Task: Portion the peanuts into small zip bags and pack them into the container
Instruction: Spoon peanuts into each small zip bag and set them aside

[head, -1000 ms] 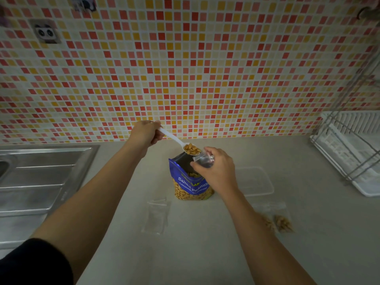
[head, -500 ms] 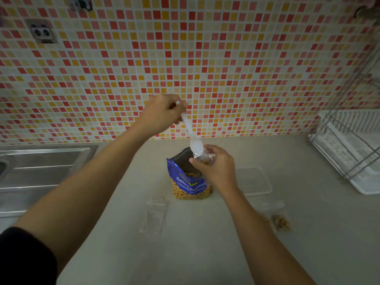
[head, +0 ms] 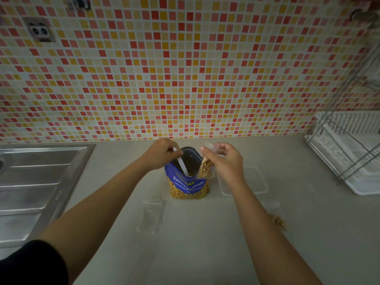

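Pale beige countertop [head: 195, 254], dim light. Behind it, a wall of small mosaic tiles [head: 185, 68] in red, orange, yellow and cream. A panda-face plate [head: 41, 30] is fixed high on the wall at left. A steel sink drainboard [head: 37, 182] is set into the counter at left. A white dish rack [head: 349, 157] with a wire frame stands at the far right.

Blue peanut bag [head: 188, 183] stands upright mid-counter with its top open. "Salted Peanuts" is printed on the front, above a clear lower panel full of nuts.

Left hand [head: 162, 154] is curled round the handle of a white spoon [head: 182, 164]. The spoon angles down into the bag mouth, its bowl hidden inside.

Right hand [head: 224, 161] pinches the top of a small zip bag [head: 206, 168]. It hangs just beside the big bag's right edge, its lower part packed with peanuts. Whether it is sealed, cannot tell.

Clear container [head: 257, 179] sits on the counter right of the peanut bag, partly behind the right hand. Flat empty zip bags [head: 151, 214] lie in front of the peanut bag, to its left. Another filled zip bag [head: 277, 220] lies near the right forearm, partly hidden by it.
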The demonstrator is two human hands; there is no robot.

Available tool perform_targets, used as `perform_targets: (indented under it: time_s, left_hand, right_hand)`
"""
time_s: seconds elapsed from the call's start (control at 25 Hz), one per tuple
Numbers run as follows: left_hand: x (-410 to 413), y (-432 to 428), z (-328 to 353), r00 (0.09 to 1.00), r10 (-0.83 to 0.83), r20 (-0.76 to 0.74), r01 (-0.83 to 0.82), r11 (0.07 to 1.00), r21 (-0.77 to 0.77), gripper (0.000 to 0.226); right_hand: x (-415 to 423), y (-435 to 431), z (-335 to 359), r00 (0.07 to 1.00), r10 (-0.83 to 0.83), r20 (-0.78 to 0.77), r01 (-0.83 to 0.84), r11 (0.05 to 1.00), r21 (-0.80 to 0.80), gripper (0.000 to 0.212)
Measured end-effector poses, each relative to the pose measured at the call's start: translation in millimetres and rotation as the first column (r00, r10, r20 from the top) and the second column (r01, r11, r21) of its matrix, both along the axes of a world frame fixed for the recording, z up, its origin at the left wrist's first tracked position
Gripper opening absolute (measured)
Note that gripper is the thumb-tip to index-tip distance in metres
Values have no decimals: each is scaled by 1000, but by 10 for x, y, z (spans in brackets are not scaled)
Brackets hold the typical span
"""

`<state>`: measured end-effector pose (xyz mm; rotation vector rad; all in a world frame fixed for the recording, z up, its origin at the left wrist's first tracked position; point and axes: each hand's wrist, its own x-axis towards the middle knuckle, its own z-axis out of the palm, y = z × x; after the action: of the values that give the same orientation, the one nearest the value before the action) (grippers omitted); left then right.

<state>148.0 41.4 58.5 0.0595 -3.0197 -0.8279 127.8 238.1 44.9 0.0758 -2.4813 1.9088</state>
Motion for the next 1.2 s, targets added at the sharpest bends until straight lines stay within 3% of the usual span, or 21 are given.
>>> perform_targets:
  time_s: [0.12, 0.28, 0.4, 0.48, 0.6, 0.68, 0.8, 1.12, 1.2]
  left_hand:
    - [75, 3, -21, 993, 68, -93, -69, 998, -5, 29]
    - [298, 170, 76, 915, 91, -394, -60, 994, 90, 21]
    - [373, 378, 117, 957, 18, -289, 55, 969, 243, 32]
    - [358, 460, 101, 977, 37, -208, 44, 928, 369, 34]
    - [321, 471, 98, 992, 101, -77, -20, 722, 691, 13]
    - [315, 454, 91, 996, 88, -15, -41, 599, 800, 8]
    - [313, 475, 83, 998, 56, -1, -30, 559, 829, 10]
    - [355, 587, 99, 994, 106, 16, -65, 486, 872, 16]
    - [392, 638, 73, 983, 181, -12, -92, 551, 829, 19]
  right_hand:
    - [-17, -15, 42, 1000, -6, 10, 6, 1000, 2, 34]
    - [-62, -44, 113, 999, -30, 19, 31, 998, -55, 38]
    - [-95, -108, 171, 999, -22, 48, 26, 995, -95, 53]
    - [-91, -148, 205, 997, 30, 71, -21, 992, -123, 60]
    - [-92, -110, 218, 968, 211, 135, -153, 926, -345, 65]
    - [-73, -46, 221, 949, 282, 140, -199, 882, -426, 43]
    - [-40, 15, 203, 956, 275, 101, -208, 880, -428, 14]
    - [4, 94, 198, 972, 230, 55, -178, 865, -469, 6]
    - [19, 162, 202, 979, 197, 59, -148, 875, -461, 4]
